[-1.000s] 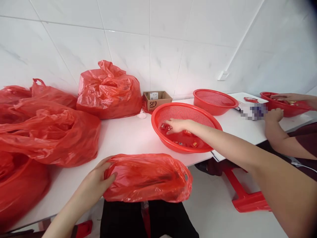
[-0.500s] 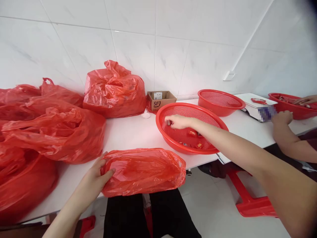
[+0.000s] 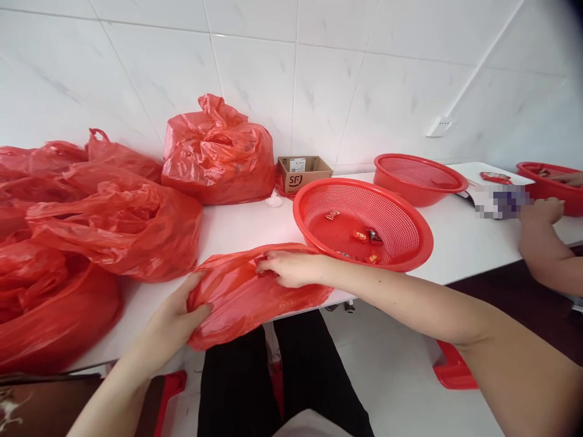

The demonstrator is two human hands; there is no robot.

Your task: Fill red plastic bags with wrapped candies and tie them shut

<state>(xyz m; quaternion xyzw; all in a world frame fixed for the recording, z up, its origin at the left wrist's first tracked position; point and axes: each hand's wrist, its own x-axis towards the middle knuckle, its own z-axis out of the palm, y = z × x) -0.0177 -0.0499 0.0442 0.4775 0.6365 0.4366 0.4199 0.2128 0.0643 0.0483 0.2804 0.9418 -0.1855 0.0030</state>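
My left hand (image 3: 180,312) grips the near-left rim of a thin red plastic bag (image 3: 228,318), thumb outside and fingers behind the film. The bag lies on its side at the table's front edge, its mouth spread. Over that mouth is my right hand (image 3: 291,268), fingers curled together; something small and reddish shows at the fingertips, too small to name. Just beyond my right wrist stands a red perforated basket (image 3: 414,240). A few small wrapped candies (image 3: 361,235) lie on its bottom, one apart at the left.
Full red plastic bags (image 3: 113,218) crowd the left side, another (image 3: 218,158) against the wall. Behind the basket stand a small cardboard box (image 3: 303,178) and a second red basket (image 3: 416,188). At right, a co-worker's hand (image 3: 544,211) is near a white scale (image 3: 483,173) and another basket (image 3: 558,194).
My right hand has moved left and toward me, out of the basket to the bag's mouth. The bag has flattened somewhat, while my left hand keeps its hold. The view has shifted slightly.
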